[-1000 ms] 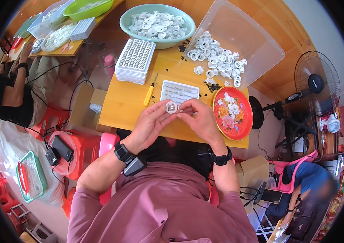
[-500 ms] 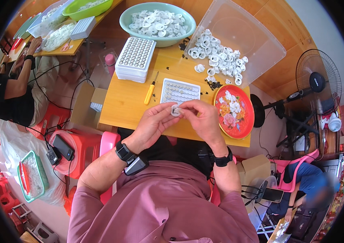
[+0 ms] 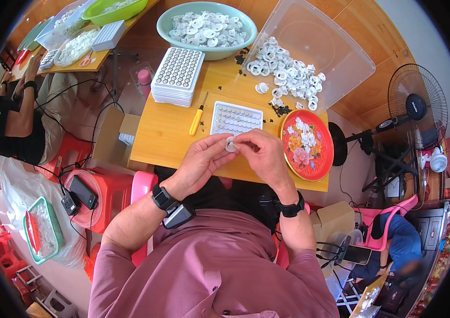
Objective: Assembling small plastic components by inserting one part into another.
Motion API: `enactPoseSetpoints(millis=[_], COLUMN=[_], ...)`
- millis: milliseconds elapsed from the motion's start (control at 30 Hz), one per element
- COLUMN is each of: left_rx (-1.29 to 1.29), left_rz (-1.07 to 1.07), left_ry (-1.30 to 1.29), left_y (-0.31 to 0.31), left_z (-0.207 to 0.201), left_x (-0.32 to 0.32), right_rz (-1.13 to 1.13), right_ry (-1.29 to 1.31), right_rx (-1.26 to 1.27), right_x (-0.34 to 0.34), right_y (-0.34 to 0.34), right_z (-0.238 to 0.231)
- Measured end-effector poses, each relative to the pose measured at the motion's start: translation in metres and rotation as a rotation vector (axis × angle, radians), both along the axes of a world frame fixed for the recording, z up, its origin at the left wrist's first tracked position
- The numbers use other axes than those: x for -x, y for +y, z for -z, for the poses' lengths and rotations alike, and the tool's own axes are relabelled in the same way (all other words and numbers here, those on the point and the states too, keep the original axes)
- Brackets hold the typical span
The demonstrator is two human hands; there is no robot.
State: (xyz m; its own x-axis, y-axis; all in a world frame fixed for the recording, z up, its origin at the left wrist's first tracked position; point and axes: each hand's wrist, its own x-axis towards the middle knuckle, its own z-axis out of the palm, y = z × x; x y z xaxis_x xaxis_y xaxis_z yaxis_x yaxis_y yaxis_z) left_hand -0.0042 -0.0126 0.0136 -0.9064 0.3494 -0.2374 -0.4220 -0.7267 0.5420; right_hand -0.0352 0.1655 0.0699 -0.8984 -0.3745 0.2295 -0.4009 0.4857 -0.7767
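Both my hands meet over the near edge of the wooden table (image 3: 172,143), around a small round white plastic part (image 3: 230,144). My left hand (image 3: 203,158) pinches it from the left between thumb and fingers. From the right, the thumb and fingertips of my right hand (image 3: 265,159) close on the same part and hide some of it. Just beyond them lies a white compartment tray (image 3: 237,117) with rows of small round pieces. A yellow-handled screwdriver (image 3: 197,120) rests left of this tray.
A stack of filled white trays (image 3: 174,79) stands back left. Behind are a teal basin (image 3: 164,27) of white parts and a clear plastic bin (image 3: 336,47) with white rings spilling out. A red floral tray (image 3: 291,153) sits right, near a fan (image 3: 415,106). Co-workers sit on both sides.
My hands stay on the white part with barely any shift. At the left, the co-worker's hands have moved; at the lower right, the other person has bent lower.
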Motion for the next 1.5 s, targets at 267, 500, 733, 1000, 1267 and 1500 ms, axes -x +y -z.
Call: enactPoseSetpoints(millis=[267,500,733,1000,1267,1500], left_rx=[0.096,0.357,0.481,0.539,0.129,-0.002], left_rz=[-0.018,-0.076,-0.085,-0.111,0.004,0.036], left_ry=[0.019,0.222,0.310,0.351,0.065,0.078], left_y=[0.003,0.006,0.007,0.006,-0.002,-0.007], left_z=[0.002,0.003,0.004,0.008,-0.004,0.003], left_x=[-0.001,-0.001,-0.002,-0.002,0.004,0.004], right_rz=[-0.032,0.020,-0.007,0.007,0.003,0.014], right_ry=[0.083,-0.245,-0.324,-0.192,-0.397,0.116], right_rx=[0.021,0.223,0.137,0.068,0.346,0.007], right_x=[0.000,0.002,0.005,-0.002,0.008,-0.003], right_y=[-0.004,0.000,0.006,-0.003,0.009,-0.004], right_z=[0.012,0.013,0.014,0.016,0.025,0.000])
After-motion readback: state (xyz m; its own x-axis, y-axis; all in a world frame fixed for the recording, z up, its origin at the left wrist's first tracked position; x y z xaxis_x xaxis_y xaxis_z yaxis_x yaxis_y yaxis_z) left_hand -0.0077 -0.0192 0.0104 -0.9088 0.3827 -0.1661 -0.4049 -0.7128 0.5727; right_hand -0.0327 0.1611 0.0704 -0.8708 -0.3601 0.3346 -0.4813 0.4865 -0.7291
